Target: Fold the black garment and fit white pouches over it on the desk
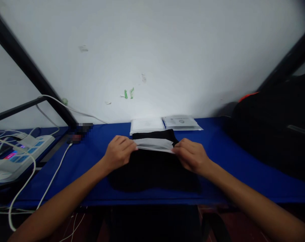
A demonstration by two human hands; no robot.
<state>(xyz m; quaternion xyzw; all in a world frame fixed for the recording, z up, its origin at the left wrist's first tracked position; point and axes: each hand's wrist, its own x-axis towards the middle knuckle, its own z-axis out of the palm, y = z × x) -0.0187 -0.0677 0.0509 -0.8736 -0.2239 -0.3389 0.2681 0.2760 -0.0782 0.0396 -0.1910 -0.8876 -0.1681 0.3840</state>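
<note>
A flat white packet lies across a folded black cloth at the middle of the blue worktop. The left hand pinches its end at 9 o'clock, the right hand at 3 o'clock, fingers curled shut. Two more packets lie at 12, a power strip far toward 9, a black bag toward 2.
</note>
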